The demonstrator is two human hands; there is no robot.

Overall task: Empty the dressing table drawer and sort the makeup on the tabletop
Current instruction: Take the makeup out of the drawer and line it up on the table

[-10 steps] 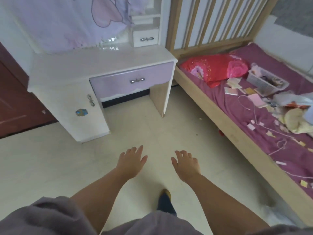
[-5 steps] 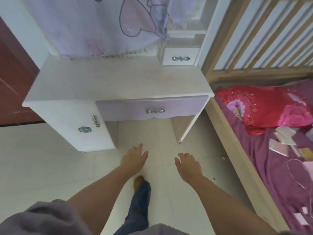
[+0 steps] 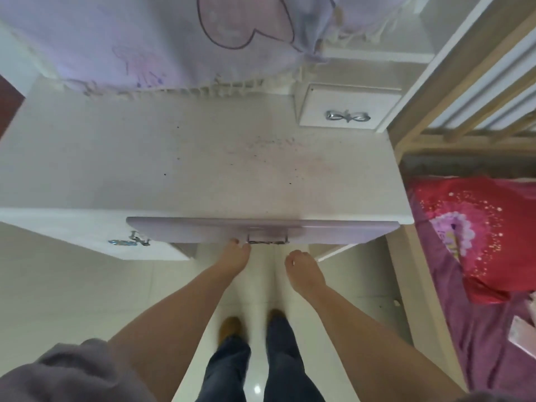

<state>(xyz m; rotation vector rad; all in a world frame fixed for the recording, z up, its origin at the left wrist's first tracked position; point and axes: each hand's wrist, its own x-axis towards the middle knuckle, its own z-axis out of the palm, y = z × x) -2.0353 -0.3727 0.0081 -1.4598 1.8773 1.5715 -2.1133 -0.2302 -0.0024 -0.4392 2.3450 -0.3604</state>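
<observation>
Head view: the lavender drawer (image 3: 261,229) sits closed under the bare white worktop (image 3: 188,169). Left hand (image 3: 236,256) reaches its fingertips to the drawer front beside the metal handle (image 3: 268,242), grip relaxed, holding nothing. Right hand (image 3: 303,271) hovers below, loosely curled, empty.

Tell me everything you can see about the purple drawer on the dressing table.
The purple drawer is a wide, glossy lilac front under the white tabletop, seen steeply from above. It looks shut or barely out; no contents show. A silver metal handle hangs near its middle. The left hand reaches its lower edge beside the handle, fingertips at or touching it. The right hand is below, apart.
</observation>
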